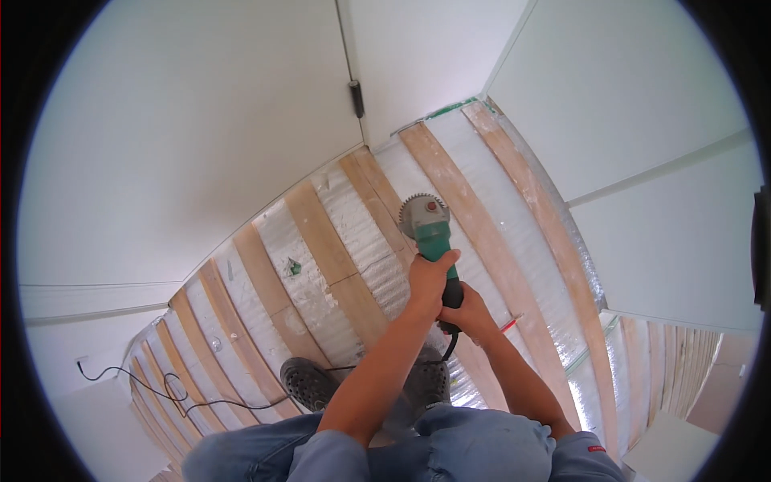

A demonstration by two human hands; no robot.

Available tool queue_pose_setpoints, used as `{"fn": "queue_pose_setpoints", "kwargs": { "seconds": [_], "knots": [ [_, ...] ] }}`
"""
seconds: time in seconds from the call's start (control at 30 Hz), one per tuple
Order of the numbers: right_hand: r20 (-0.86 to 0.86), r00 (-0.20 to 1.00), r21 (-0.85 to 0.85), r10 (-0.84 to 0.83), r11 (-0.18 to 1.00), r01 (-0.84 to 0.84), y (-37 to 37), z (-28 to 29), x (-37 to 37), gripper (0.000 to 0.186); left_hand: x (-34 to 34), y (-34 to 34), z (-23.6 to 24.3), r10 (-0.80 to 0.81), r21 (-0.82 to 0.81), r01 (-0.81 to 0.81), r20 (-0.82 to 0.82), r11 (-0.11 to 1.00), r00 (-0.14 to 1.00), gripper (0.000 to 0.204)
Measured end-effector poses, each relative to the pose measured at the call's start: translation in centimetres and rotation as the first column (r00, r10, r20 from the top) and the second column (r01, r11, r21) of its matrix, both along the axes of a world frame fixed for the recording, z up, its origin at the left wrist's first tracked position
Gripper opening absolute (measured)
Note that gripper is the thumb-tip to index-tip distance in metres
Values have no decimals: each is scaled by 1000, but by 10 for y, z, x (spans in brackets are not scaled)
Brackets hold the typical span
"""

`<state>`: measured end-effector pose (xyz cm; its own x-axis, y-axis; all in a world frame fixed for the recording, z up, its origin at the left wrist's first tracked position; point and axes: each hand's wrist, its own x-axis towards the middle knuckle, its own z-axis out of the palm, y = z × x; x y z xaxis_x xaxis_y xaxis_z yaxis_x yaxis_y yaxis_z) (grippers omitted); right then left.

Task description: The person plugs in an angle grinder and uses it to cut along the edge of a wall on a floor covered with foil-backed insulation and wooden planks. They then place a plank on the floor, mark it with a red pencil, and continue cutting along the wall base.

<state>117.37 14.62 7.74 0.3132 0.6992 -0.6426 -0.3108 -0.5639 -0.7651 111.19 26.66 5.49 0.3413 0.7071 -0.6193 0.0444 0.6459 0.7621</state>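
A green and black angle grinder (434, 241) points away from me over the floor, in both of my hands. Its grey head carries a toothed round saw blade (405, 210), whose teeth show along the far and left edge. My left hand (430, 281) is wrapped round the green body just behind the head. Farther back, my right hand (469, 312) grips the black rear handle, where the power cord comes out. Below the tool lie wooden battens (371, 193) with silvery foil sheet (341, 201) between them. Whether the blade touches a batten, I cannot tell.
The black cord (233, 403) runs left across the battens, past my shoes (309, 384), to a wall socket (81, 362). A white door (201, 120) with a black hinge (356, 98) stands ahead on the left. White panels (658, 217) stand to the right. One foil strip has a small tear (294, 267).
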Motion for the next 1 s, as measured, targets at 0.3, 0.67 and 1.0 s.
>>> {"fn": "queue_pose_setpoints", "kwargs": {
  "seconds": [0.3, 0.67, 1.0],
  "knots": [
    [-128, 991, 6, 39, 999, -38, 26, 51, 11, 40, 31, 13, 12, -137, 67, 140, -48, 988, 989, 56],
    [-105, 947, -165, 305, 933, -319, 79, 48, 2, 40, -21, 47, -22, 189, -283, -103, 296, 954, 936, 49],
    [-67, 961, -20, 267, 963, -269, 97, -30, 0, 43, -47, 63, -75, 220, -250, -147, 297, 957, 929, 53]
  ]
}}
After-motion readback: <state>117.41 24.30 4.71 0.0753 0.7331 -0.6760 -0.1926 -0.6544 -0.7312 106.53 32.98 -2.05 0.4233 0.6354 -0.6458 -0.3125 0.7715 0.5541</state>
